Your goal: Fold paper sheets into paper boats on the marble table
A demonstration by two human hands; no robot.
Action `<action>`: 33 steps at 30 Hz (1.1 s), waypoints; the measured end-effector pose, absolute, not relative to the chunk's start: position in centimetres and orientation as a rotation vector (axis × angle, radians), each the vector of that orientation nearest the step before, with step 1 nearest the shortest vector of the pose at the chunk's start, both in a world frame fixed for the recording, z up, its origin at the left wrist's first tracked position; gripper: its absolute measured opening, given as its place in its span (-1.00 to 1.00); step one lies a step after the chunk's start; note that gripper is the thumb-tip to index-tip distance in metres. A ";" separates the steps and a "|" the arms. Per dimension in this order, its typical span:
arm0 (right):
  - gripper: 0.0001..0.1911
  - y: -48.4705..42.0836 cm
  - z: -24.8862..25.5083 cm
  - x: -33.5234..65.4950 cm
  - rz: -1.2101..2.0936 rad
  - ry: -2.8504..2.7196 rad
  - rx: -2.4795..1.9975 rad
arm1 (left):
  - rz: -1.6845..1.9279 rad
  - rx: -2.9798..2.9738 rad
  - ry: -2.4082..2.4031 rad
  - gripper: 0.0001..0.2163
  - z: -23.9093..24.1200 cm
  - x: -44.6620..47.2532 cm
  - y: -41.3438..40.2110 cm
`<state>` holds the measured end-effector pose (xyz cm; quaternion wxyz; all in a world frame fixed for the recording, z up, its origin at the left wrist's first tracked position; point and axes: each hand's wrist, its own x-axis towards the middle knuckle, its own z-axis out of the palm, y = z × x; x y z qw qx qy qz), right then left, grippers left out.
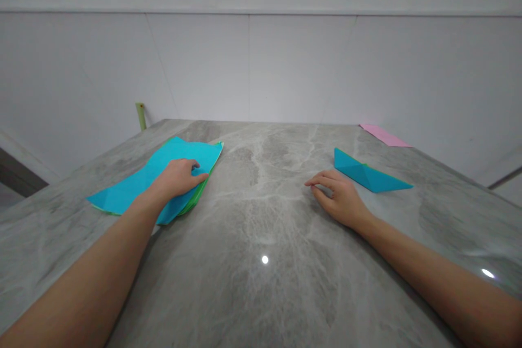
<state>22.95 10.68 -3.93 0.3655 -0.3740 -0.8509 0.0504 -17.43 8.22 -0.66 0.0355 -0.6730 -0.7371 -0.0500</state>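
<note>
My left hand lies on a stack of blue paper sheets at the left of the table, with green layers showing along its near right edge. The thumb and forefinger are apart, the thumb reaching to the stack's right edge; the other fingers are mostly hidden. My right hand rests on the tabletop, fingers loosely bent and the thumb close below them, nothing visible in it. Just beyond it on the right is a folded blue paper piece, long and pointed, with a bit of green at its upper edge. A gap separates it from my fingers.
The grey marbled table reaches back to a white panelled wall. A pink paper lies at the far right edge. A light green strip stands past the table's far left edge. Lights reflect off the glossy surface.
</note>
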 end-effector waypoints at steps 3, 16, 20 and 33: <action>-0.81 10.7 -3.9 23.0 0.136 -2.183 -0.960 | -0.157 -2.076 -2.254 -0.50 -0.6 -17.5 8.2; -0.82 10.9 -4.2 23.0 0.078 -2.191 -0.917 | -0.363 -1.895 -2.166 -0.35 -2.9 -17.3 9.9; -0.83 10.8 -4.1 23.0 0.072 -2.189 -0.912 | -0.377 -1.871 -2.195 -0.35 -3.4 -16.9 10.5; -0.83 10.9 -4.2 23.1 0.080 -2.192 -0.917 | -0.362 -1.864 -2.239 -0.46 -3.0 -16.7 10.4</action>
